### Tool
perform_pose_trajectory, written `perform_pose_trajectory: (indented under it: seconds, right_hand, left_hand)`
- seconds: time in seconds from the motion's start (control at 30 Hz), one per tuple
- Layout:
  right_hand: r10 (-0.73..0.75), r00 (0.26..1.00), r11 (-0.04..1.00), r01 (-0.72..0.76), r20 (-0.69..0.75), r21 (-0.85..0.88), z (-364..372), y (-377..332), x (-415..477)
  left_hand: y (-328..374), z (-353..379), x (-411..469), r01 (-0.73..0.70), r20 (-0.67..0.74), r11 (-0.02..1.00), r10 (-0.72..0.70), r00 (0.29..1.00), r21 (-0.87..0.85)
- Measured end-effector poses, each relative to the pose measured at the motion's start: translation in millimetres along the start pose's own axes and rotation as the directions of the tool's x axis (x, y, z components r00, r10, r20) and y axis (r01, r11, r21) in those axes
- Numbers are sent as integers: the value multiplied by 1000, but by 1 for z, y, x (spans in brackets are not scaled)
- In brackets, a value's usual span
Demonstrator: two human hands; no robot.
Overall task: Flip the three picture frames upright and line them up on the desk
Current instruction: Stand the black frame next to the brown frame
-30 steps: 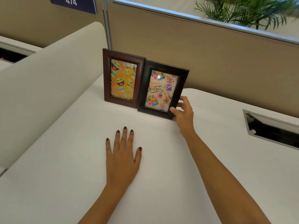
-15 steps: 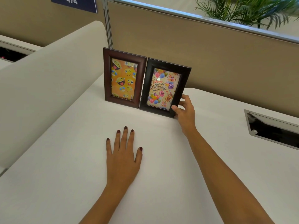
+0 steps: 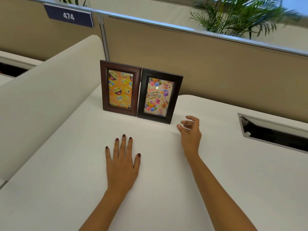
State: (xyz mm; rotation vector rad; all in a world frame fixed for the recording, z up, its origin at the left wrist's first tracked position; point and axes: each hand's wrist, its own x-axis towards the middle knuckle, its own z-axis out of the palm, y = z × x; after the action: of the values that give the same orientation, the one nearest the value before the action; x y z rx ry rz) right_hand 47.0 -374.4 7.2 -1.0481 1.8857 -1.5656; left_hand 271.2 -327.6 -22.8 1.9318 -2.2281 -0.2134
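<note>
Two picture frames stand upright side by side at the back of the white desk (image 3: 166, 189). The left one is a brown frame (image 3: 120, 88) with an orange emoji picture. Touching its right edge is a black frame (image 3: 159, 95) with a "Happy Birthday" picture. My right hand (image 3: 190, 132) hovers just right of the black frame's lower corner, fingers apart and holding nothing. My left hand (image 3: 122, 161) lies flat on the desk in front of the frames, palm down. Only these two frames are in view.
A tan partition wall (image 3: 208, 64) runs behind the frames. A white curved divider (image 3: 46, 90) rises on the left. A metal-rimmed cable slot (image 3: 273, 130) is cut into the desk at the right. A sign reading 474 (image 3: 69, 16) and a potted palm (image 3: 236, 15) sit beyond the partition.
My right hand has let go of the black frame and drawn back to the right. The black frame now stands straighter against the brown one. My left hand has stayed flat.
</note>
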Motion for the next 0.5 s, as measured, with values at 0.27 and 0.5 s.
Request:
perform_pose_trajectory:
  seconds: [0.27,0.5]
  right_hand:
    - [-181,983,957,174,-10,-233,-62,5,-63]
    - [-344,922,876,248,-176,-414,-139,6,-123]
  left_hand:
    - [17,-11,-3,8,29,994,-5,1000,-107]
    - [82,-8,-63,-204,2,965,207,978,-168]
